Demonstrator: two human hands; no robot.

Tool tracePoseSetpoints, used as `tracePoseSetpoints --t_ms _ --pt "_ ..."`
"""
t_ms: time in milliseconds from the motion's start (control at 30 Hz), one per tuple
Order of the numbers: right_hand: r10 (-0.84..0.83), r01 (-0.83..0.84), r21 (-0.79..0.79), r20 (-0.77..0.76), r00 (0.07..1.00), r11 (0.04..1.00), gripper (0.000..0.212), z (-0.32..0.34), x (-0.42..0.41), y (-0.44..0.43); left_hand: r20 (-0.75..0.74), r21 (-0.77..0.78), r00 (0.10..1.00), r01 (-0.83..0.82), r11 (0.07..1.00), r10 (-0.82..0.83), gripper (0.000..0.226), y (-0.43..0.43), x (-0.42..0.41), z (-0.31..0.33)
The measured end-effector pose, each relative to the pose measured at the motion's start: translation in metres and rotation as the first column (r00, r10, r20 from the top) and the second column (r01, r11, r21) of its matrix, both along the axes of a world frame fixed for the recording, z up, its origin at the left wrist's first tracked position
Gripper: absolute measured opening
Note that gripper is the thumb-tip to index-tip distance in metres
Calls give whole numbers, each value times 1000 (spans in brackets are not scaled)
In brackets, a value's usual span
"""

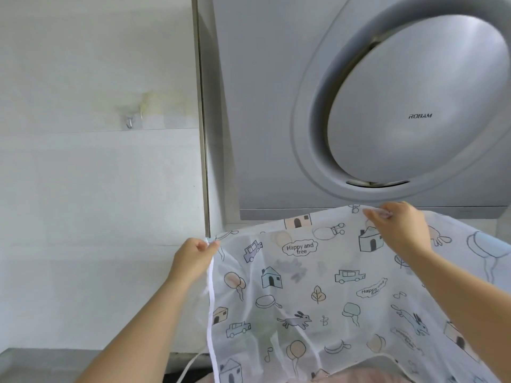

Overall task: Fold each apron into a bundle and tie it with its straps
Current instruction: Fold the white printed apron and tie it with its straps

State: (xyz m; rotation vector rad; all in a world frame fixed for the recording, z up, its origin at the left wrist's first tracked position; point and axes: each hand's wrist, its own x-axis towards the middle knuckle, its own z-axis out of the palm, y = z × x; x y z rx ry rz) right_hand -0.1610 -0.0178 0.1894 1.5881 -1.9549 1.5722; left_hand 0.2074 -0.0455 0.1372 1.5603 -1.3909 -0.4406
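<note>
Kitchen wall of pale tiles (96, 175) on the left, a small metal hook (129, 123) stuck to it beside a yellowish stain. Grey range hood (262, 106) fills the right, its round panel (414, 106) marked ROBAM. Apron (304, 286) held up in the air, spread wide in front of the hood's lower edge; thin, see-through white cloth printed with houses, cars, balloons, rabbits and "Happy and free". Left hand (193, 258) grips the apron's upper left corner, fingers curled, thumb and forefinger pinched on the cloth. Right hand (398, 228) higher and further right, fingers bent, pinching the top edge near its middle. Between the hands the top edge runs taut and slanted, rising toward the right. White strap (210, 313) hangs straight down from the left-hand corner along the apron's left edge. Lower part of the apron drapes toward the person, out of view at the bottom.
</note>
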Motion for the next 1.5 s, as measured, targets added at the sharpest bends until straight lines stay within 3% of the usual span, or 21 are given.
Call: tracePoseSetpoints --t_ms 100,267,467,667,733,800,900,1000,1067,1133,1200,1233,1300,1400,1500 --pt "37 -38 -22 -60 998 999 45 5 8 7 -114 92 993 -19 996 29 51 -5 -12 -26" --pt "69 -77 -52 -132 989 996 33 12 14 17 -295 79 940 -154 985 170 42 -13 -26 -48" --pt "33 -37 -27 -107 994 999 36 12 -13 19 -302 -216 943 -208 954 137 13 -5 -32 -28" --pt "5 -13 154 48 999 988 48 20 -55 21 -351 -468 936 -135 873 -43 23 10 -7 17" --pt "33 -44 182 63 997 982 45 22 -50 17 -282 -413 959 -119 903 -3 29 9 3 23" --pt "81 -93 177 75 994 980 46 25 -39 15 -134 -237 978 -191 952 163 39 6 12 24" --pt "158 -162 157 41 987 974 46 30 -21 14 90 -90 938 -327 941 335 55 18 4 26" --pt "232 -231 167 15 973 958 45 30 0 18 405 -229 889 -127 965 213 67 33 -33 22" --pt "283 -278 193 0 959 941 44 28 14 20 602 -199 794 39 979 91 69 36 -60 22" --pt "320 -310 213 -12 947 926 45 26 24 22 646 -188 762 109 976 40 45 34 -75 25" --pt "335 -324 232 -7 942 917 41 29 26 24 601 -280 796 131 951 67 14 26 -72 29" --pt "326 -312 265 -8 945 912 34 30 19 28 582 -351 808 150 924 90 11 21 -73 33" --pt "325 -281 373 -58 944 884 20 30 11 29 585 -517 786 168 839 203 8 14 -57 46" --pt "216 -77 516 -215 953 853 7 19 -7 25 638 -687 642 227 690 424 7 8 -49 75" --pt "212 76 701 -315 925 709 4 8 -23 17 652 -734 531 264 626 541 25 9 -35 105"
